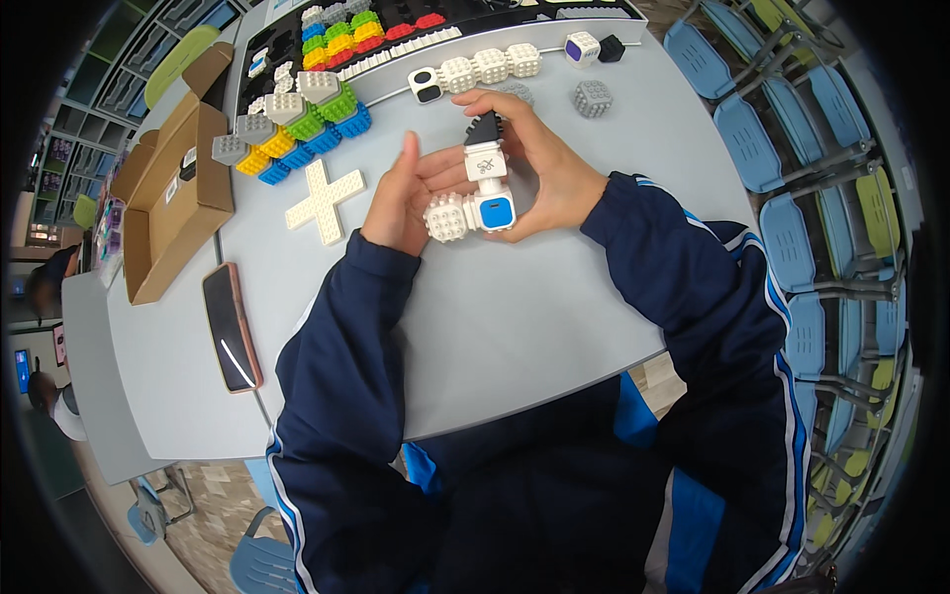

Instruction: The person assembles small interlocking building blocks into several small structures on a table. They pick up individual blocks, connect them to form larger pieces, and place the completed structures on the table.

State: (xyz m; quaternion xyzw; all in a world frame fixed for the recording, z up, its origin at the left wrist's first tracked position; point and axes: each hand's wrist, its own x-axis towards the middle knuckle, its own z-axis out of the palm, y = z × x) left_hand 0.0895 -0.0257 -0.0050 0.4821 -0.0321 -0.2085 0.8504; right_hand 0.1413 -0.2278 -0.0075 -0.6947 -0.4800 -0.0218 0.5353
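Observation:
Between my two hands is a white block assembly (486,161): a black toothed wedge on top, a studded cube at lower left, and a cube with a blue square face at lower right. My right hand (555,166) curves around its right side, index finger past the top and thumb by the lower cube. My left hand (398,201) cradles it from the left, fingers stretched behind it and thumb raised clear. Parts of both hands' fingers are hidden behind the assembly. A grey studded piece (516,92) lies just beyond my right hand.
Further back are a row of white cubes (490,66), a grey cube (593,98) and a tray (435,59) of coloured blocks. Stacked blocks (307,124), a white cross plate (325,202), an opened cardboard box (183,213) and a phone (233,327) are left. Chairs (747,142) line the right.

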